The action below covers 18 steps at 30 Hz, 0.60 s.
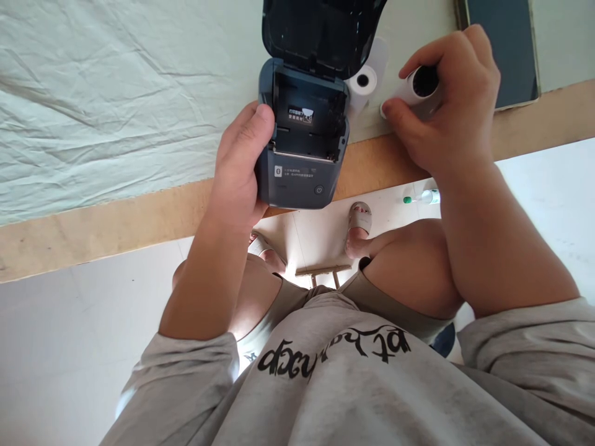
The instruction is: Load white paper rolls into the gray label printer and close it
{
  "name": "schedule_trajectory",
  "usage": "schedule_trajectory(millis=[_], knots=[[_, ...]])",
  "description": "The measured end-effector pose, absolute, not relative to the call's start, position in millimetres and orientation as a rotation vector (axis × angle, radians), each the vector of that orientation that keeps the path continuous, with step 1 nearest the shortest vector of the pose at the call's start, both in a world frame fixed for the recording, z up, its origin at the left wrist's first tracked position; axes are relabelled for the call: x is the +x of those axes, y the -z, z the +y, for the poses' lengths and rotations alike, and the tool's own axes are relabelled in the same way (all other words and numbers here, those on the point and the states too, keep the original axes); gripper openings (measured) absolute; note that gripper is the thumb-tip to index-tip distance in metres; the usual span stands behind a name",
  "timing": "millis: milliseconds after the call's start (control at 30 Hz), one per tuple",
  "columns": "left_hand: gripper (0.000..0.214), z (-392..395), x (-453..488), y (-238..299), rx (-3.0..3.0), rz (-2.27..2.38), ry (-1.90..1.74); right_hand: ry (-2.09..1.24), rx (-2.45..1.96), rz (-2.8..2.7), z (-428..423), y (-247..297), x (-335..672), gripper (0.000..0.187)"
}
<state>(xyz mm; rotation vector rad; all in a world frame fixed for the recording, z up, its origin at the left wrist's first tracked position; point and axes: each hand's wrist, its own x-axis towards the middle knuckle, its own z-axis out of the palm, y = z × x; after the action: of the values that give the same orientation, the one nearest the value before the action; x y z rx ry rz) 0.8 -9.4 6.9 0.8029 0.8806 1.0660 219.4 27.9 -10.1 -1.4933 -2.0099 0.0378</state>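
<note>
Gripping a dark blue-grey label printer [297, 189] in the left hand [238, 161], with the thumb pressed along the upper left side next to the open paper bay [307, 139] and the other fingers curled beneath, largely hidden. Holding it out across the wooden table edge [116, 214], partly above the pale green cloth [116, 93]. Can see the black lid [316, 37] swung up at the far end, and inside the bay a small sticker [297, 114] with white printing. Can also make out a round power button [318, 190] at the near right corner and a Bluetooth mark [277, 171] towards the left. Holding a white paper roll [405, 91] in the right hand [460, 105], with thumb and forefinger closed around it and the dark round end facing up; cannot tell about contact with the cloth. Have a second white roll [357, 96] just beside the printer's right side, between printer and right hand. Have a dark rectangular slab [504, 52] lying beyond the right hand; cannot tell between book and tablet. Can spot a clear green-capped bottle [428, 197] on the floor [297, 235] below. Wearing a grey T-shirt [334, 384] with black lettering.
</note>
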Motion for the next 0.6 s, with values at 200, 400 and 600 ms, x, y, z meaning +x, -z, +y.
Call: schedule_trajectory(millis=[200, 400, 600], knots=[[0.028, -9.5, 1.2, -9.1, 0.835, 0.873, -1.078, -0.198, -1.413, -1.894, 22.3, 7.5, 216.8, 0.052], [0.028, -9.7, 0.1, -7.5, 0.84, 0.885, -1.088, -0.202, -1.368, -1.901, 18.0, 5.1, 212.7, 0.048], [0.025, -9.3, -0.3, -6.3, 0.854, 0.946, -1.076, -0.297, -1.116, -1.665, 23.0, 3.7, 205.0, 0.028]])
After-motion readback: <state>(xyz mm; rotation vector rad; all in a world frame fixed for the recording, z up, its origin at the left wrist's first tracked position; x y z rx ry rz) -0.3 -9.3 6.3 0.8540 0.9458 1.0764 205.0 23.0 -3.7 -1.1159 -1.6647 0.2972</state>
